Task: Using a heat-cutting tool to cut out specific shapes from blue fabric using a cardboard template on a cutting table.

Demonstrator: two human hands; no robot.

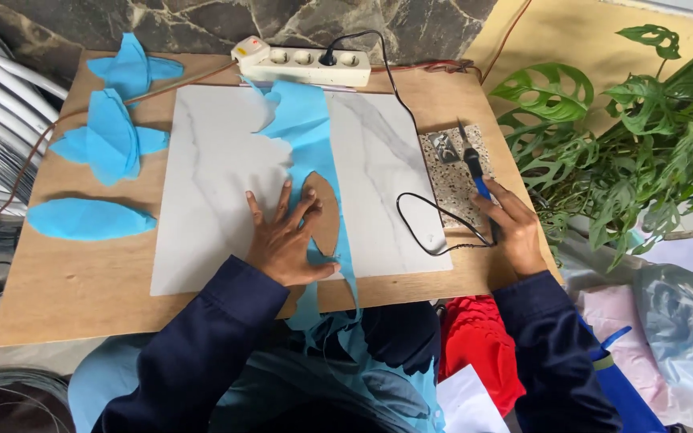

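Head view: power strip [302, 64], leafy plant [643, 136], blue petals [110, 140] surround hands.

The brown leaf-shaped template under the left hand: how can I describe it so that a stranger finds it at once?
Find the white marble slab on the wooden board. Blue fabric runs down its middle, pressed by the left hand. The template lies there, the only brown pointed oval.
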